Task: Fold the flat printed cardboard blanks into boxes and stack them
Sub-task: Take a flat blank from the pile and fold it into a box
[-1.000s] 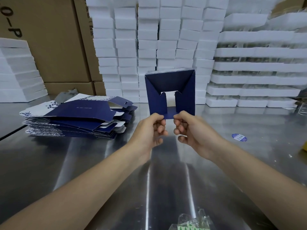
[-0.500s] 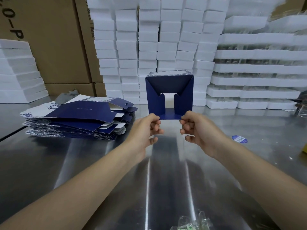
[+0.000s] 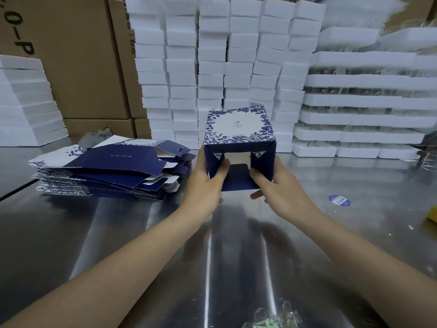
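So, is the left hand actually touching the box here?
Touching. The head view shows the left hand wrapped round the left side of the box, with the thumb pressed on its dark blue flap.

Bright overhead light streaks glare down my steel desk (image 3: 142, 233) (arm shadows soft), and the wide lens bends blurry edges

Packing workshop: stacked foam trays (image 3: 354, 119), cartons (image 3: 78, 55).

Brushed-steel table (image 3: 71, 233), glare streaks down its middle. Behind it, wall of stacked white foam blocks (image 3: 238, 55); longer white foam trays (image 3: 369, 100) stacked to the right. Brown cartons (image 3: 78, 67) stand back left, more white foam slabs (image 3: 26, 102) piled beside them.
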A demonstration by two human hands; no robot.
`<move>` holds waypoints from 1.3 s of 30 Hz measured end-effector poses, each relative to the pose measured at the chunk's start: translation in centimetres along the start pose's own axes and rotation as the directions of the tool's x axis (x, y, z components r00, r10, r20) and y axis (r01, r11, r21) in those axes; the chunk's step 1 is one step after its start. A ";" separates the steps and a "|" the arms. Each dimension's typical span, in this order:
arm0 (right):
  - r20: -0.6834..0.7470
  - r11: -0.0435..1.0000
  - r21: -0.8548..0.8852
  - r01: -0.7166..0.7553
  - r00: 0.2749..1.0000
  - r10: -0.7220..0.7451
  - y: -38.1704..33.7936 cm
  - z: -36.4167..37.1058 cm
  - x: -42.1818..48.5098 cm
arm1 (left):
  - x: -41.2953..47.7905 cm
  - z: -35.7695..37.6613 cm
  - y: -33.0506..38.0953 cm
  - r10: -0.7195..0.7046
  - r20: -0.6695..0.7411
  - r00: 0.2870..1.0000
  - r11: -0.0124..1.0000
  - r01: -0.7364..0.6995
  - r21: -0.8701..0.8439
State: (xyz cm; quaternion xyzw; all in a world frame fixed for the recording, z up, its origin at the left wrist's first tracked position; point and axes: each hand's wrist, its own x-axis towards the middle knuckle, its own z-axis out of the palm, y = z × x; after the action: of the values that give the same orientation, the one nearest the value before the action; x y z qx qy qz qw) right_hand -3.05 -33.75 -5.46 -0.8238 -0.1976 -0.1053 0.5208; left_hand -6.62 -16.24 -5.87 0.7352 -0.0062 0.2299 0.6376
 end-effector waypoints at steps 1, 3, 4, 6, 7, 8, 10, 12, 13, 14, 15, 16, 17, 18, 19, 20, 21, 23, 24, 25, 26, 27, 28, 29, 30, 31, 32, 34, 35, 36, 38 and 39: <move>-0.013 1.000 -0.021 0.019 1.000 -0.019 0.1 0.0 0.1 | 0.1 0.0 0.0 0.005 -0.006 1.000 1.000 -0.005 0.016; -0.026 0.999 -0.043 0.014 1.000 -0.016 0.2 -0.2 0.3 | 0.3 -0.3 0.0 0.015 -0.005 1.000 0.998 -0.015 0.057; -0.028 0.999 -0.052 0.009 1.000 -0.010 0.3 -0.3 0.3 | 0.4 -0.4 0.0 0.012 -0.003 1.000 0.997 -0.012 0.078; -0.033 0.996 -0.090 0.002 0.999 -0.005 0.5 -0.4 0.5 | 0.6 -0.6 0.1 -0.001 0.009 1.000 0.993 0.000 0.115; -0.043 0.992 -0.128 -0.004 0.999 -0.002 0.7 -0.4 0.6 | 0.6 -0.6 0.2 -0.011 0.021 1.000 0.992 0.008 0.130; -0.052 0.986 -0.165 -0.012 0.999 0.003 0.9 -0.5 0.8 | 0.6 -0.6 0.2 -0.021 0.033 0.999 0.990 0.016 0.139; -0.051 0.987 -0.153 -0.044 0.998 0.037 1.1 -0.5 0.9 | 0.6 -0.6 0.2 -0.037 0.056 0.998 0.992 0.030 0.124; -0.019 0.994 -0.071 -0.081 0.997 0.080 1.1 -0.6 0.9 | 0.7 -0.8 0.2 -0.071 0.073 0.995 0.995 0.065 0.078; 0.004 0.995 -0.049 -0.089 0.996 0.090 1.1 -0.6 0.9 | 0.7 -0.9 0.3 -0.097 0.080 0.992 0.994 0.093 0.049; 0.031 0.995 -0.030 -0.098 0.995 0.099 1.1 -0.6 0.9 | 0.7 -0.9 0.4 -0.122 0.086 0.989 0.992 0.121 0.023; 0.063 0.994 -0.007 -0.111 0.992 0.112 1.1 -0.6 0.9 | 0.8 -1.0 0.5 -0.142 0.092 0.985 0.990 0.143 0.001; 0.097 0.992 0.020 -0.128 0.987 0.125 1.1 -0.7 0.8 | 0.8 -1.0 0.5 -0.159 0.100 0.982 0.986 0.162 -0.024; 0.129 0.988 0.052 -0.144 0.982 0.136 1.1 -0.7 0.9 | 0.9 -1.1 0.6 -0.176 0.115 0.978 0.981 0.183 -0.057; 0.160 0.983 0.089 -0.157 0.977 0.142 1.1 -0.9 1.0 | 1.0 -1.2 0.8 -0.192 0.141 0.971 0.973 0.207 -0.099; 0.195 0.975 0.135 -0.175 0.970 0.147 1.1 -1.1 1.0 | 1.0 -1.4 0.9 -0.203 0.177 0.963 0.964 0.228 -0.137; 0.239 0.963 0.185 -0.197 0.959 0.150 1.0 -1.3 1.1 | 1.1 -1.6 1.0 -0.206 0.218 0.954 0.956 0.244 -0.165; 0.290 0.949 0.227 -0.219 0.946 0.149 1.0 -1.6 1.2 | 1.1 -1.9 1.1 -0.203 0.256 0.945 0.950 0.253 -0.184; 0.383 0.926 0.285 -0.248 0.915 0.127 1.0 -1.9 1.2 | 1.3 -2.3 1.2 -0.194 0.299 0.934 0.943 0.262 -0.206; 0.408 0.920 0.305 -0.244 0.907 0.105 1.0 -2.0 1.2 | 1.5 -2.4 1.2 -0.187 0.309 0.932 0.943 0.259 -0.210; 0.406 0.919 0.321 -0.228 0.910 0.084 1.0 -2.0 1.3 | 1.7 -2.5 1.1 -0.175 0.313 0.933 0.947 0.247 -0.207; 0.381 0.922 0.333 -0.198 0.923 0.060 0.9 -1.9 1.3 | 1.8 -2.6 1.1 -0.158 0.314 0.936 0.954 0.227 -0.197; 0.345 0.927 0.338 -0.159 0.938 0.035 0.8 -1.8 1.3 | 1.9 -2.6 1.0 -0.144 0.314 0.938 0.962 0.208 -0.179; 0.312 0.935 0.334 -0.121 0.950 0.012 0.7 -1.6 1.2 | 1.8 -2.5 0.9 -0.134 0.314 0.940 0.969 0.190 -0.157; 0.282 0.942 0.323 -0.089 0.959 -0.006 0.5 -1.4 1.1 | 1.7 -2.4 0.9 -0.122 0.309 0.943 0.976 0.171 -0.137; 0.255 0.948 0.311 -0.066 0.967 -0.016 0.4 -1.3 1.1 | 1.6 -2.3 0.8 -0.103 0.299 0.949 0.981 0.147 -0.128; 0.231 0.952 0.301 -0.049 0.973 -0.023 0.3 -1.2 1.0 | 1.5 -2.1 0.8 -0.076 0.283 0.956 0.984 0.117 -0.132; 0.213 0.956 0.293 -0.033 0.977 -0.031 0.3 -1.2 0.9 | 1.5 -2.0 0.7 -0.043 0.267 0.963 0.987 0.083 -0.139; 0.181 0.962 0.272 -0.013 0.983 -0.038 0.3 -1.1 0.7 | 1.4 -1.9 0.7 0.004 0.243 0.970 0.991 0.029 -0.132; 0.164 0.963 0.271 -0.006 0.986 -0.040 0.3 -1.1 0.7 | 1.4 -1.9 0.8 0.013 0.235 0.972 0.992 0.017 -0.124; 0.146 0.960 0.282 -0.001 0.988 -0.042 0.3 -1.0 0.7 | 1.3 -1.8 0.9 0.012 0.225 0.974 0.993 0.014 -0.114; 0.109 0.954 0.300 -0.001 0.993 -0.033 0.3 -0.8 0.8 | 1.1 -1.7 0.9 -0.008 0.205 0.979 0.995 0.028 -0.098; 0.098 0.956 0.292 -0.006 0.995 -0.023 0.3 -0.7 0.8 | 1.0 -1.6 0.9 -0.019 0.201 0.979 0.995 0.038 -0.093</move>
State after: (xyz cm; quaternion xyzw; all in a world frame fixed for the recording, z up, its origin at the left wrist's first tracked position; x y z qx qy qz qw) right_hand -2.20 -34.32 -5.08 -0.7412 -0.2404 -0.0359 0.6257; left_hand -6.50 -14.59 -4.58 0.7231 -0.0709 0.1452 0.6716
